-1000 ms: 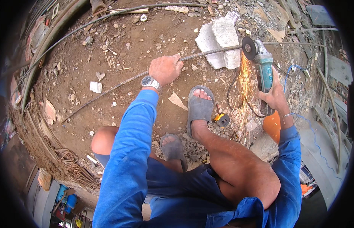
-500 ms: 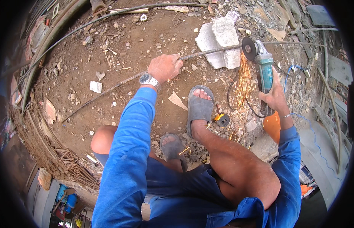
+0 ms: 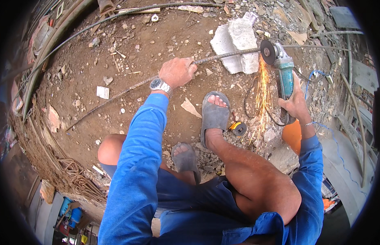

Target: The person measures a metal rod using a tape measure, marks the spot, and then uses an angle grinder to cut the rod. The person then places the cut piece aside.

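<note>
My left hand (image 3: 176, 72) is wrapped round a ribbed steel rebar (image 3: 222, 56) that slants across the dirt from lower left to upper right. A pale concrete chunk (image 3: 243, 43) lies under the rebar to the right of that hand. My right hand (image 3: 295, 102) grips a teal angle grinder (image 3: 286, 77) by its body. The dark cutting disc (image 3: 268, 52) meets the rebar just right of the concrete. Orange sparks (image 3: 262, 87) stream down from the contact toward my feet. The exact cut in the bar is hidden by the disc.
A yellow and black tape measure (image 3: 238, 128) lies beside my sandalled foot (image 3: 215, 116), near the sparks. The grinder's dark cord (image 3: 271, 118) loops close by. Coiled rope (image 3: 77, 175) lies at lower left, and another long bar (image 3: 96, 25) curves along the far left.
The spark stream is denser and falls more steeply, in a narrower band. Both hands, the rebar and the grinder hold nearly the same place.
</note>
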{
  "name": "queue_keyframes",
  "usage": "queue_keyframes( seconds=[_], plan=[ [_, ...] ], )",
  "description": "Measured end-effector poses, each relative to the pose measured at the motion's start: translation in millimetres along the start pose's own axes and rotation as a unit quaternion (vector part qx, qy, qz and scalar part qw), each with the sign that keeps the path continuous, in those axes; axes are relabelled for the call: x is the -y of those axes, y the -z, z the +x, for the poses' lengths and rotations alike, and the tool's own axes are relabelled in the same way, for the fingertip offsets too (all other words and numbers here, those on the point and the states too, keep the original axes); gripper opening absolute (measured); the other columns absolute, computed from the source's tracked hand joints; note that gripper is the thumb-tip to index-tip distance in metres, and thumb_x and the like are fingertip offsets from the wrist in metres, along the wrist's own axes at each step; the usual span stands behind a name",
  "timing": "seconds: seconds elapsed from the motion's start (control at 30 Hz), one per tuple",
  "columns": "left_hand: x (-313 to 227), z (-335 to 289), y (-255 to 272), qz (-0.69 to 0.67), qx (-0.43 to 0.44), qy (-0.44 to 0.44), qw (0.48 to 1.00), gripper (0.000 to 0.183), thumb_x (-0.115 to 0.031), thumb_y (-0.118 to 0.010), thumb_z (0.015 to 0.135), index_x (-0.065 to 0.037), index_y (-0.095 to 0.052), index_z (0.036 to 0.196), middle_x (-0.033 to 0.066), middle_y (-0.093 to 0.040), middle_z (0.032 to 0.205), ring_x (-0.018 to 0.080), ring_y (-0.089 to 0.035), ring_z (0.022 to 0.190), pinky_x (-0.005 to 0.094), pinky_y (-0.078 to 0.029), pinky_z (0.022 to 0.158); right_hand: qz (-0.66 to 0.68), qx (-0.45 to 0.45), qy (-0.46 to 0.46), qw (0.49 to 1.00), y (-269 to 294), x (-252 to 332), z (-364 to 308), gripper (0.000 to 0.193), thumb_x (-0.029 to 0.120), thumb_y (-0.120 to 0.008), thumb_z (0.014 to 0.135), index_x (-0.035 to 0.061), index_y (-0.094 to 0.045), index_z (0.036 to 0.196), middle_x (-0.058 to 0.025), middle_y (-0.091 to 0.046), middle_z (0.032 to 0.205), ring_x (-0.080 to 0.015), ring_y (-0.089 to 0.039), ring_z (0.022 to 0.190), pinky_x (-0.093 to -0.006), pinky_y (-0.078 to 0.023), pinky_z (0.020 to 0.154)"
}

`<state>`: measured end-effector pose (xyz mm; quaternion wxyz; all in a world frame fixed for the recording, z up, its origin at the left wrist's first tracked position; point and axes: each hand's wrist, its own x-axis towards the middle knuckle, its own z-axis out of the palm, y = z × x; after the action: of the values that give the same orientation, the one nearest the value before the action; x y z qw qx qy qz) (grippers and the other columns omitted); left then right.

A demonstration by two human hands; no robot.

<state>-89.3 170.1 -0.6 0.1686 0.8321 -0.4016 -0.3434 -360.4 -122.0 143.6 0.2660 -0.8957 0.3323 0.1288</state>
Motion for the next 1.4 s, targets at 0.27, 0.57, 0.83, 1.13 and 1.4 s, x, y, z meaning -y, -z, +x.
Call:
queue_keyframes(
  seconds=[0.27, 0.57, 0.83, 1.13, 1.4],
  plan=[
    [-2, -2, 0, 0.005, -0.014, -0.001, 1.000, 0.031, -0.037, -0.053, 0.095, -0.011, -0.067, 0.105, 0.0190, -0.071, 0.092, 0.0409, -0.068, 0.088, 0.0533, -0.053, 0.079, 0.030, 0.013, 0.009, 0.999, 0, -3, 2, 0.108, 0.014, -0.073, 0.061, -0.0030, -0.020, 0.154, -0.0265, -0.056, 0.131, -0.0383, -0.058, 0.119, -0.0398, -0.045, 0.105],
    [-4, -4, -4, -0.001, -0.045, -0.011, 0.999, 0.029, -0.036, -0.052, 0.095, -0.013, -0.067, 0.102, 0.0178, -0.071, 0.086, 0.0403, -0.068, 0.083, 0.0537, -0.052, 0.075, 0.041, 0.001, 0.017, 0.999, -2, -12, 6, 0.108, 0.014, -0.073, 0.062, -0.0038, -0.020, 0.154, -0.0267, -0.055, 0.131, -0.0379, -0.058, 0.120, -0.0390, -0.045, 0.105],
    [-9, -5, 1, 0.005, -0.027, 0.010, 1.000, 0.035, -0.037, -0.056, 0.094, -0.014, -0.069, 0.117, 0.0173, -0.073, 0.094, 0.0380, -0.070, 0.089, 0.0510, -0.055, 0.080, 0.023, 0.006, 0.005, 1.000, 2, -4, 10, 0.108, 0.015, -0.073, 0.062, -0.0039, -0.020, 0.154, -0.0260, -0.056, 0.132, -0.0370, -0.057, 0.121, -0.0392, -0.044, 0.106],
    [-11, -6, 3, 0.004, -0.024, 0.007, 1.000, 0.036, -0.037, -0.057, 0.094, -0.013, -0.069, 0.118, 0.0175, -0.073, 0.094, 0.0374, -0.070, 0.089, 0.0505, -0.055, 0.080, 0.020, 0.000, 0.028, 0.999, 3, -2, 12, 0.107, 0.019, -0.075, 0.063, -0.0043, -0.021, 0.153, -0.0281, -0.056, 0.131, -0.0395, -0.058, 0.120, -0.0405, -0.045, 0.105],
    [-7, -1, -8, 0.010, -0.059, -0.014, 0.998, 0.029, -0.035, -0.056, 0.094, -0.014, -0.069, 0.108, 0.0169, -0.071, 0.084, 0.0393, -0.068, 0.081, 0.0523, -0.053, 0.072, -0.025, -0.008, 0.012, 1.000, 7, -1, 8, 0.107, 0.019, -0.076, 0.063, -0.0047, -0.022, 0.153, -0.0294, -0.054, 0.133, -0.0399, -0.056, 0.122, -0.0401, -0.044, 0.106]
  ],
)
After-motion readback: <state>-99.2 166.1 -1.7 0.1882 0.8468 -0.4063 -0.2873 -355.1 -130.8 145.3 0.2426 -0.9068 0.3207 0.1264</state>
